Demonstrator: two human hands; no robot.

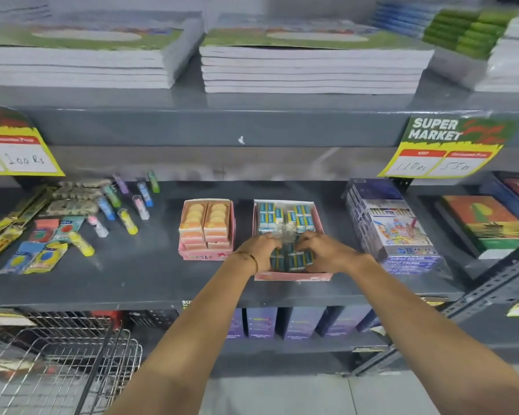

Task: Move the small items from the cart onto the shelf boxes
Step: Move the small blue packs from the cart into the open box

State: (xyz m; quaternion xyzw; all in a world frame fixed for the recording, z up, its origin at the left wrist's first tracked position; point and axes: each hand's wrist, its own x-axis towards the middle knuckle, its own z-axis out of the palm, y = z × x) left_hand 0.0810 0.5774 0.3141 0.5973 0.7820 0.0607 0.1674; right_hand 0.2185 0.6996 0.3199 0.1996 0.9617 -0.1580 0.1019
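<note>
Where the grey shelf [132, 274] carries its stock, two open pink boxes stand side by side near the middle. Right box [291, 275]: packed with small blue-and-white erasers [270, 217], some under a crumpled clear wrapper [282, 230]. Left box [206, 256]: holds orange-and-peach erasers in rows, front marked "ERASER".

Left hand [259, 250]: inside the right box at its near end, fingers curled onto the darker blue packs [294, 260]; a thin bangle sits on the wrist. Right hand [321, 251]: just beside the left, fingers bent down onto the same packs. Whether either hand pinches a pack or only presses on it cannot be told.

Left of the boxes: loose glue sticks [128, 221] in several colours and flat carded packets [42, 256]. Right of the boxes: a stack of colour-pen sets [399, 232], just beside the right box. Upper shelf: stacks of notebooks [309, 70]. Shelf edge: yellow price tags [444, 161]. Bottom left: wire cart [57, 363], well apart from both hands.
</note>
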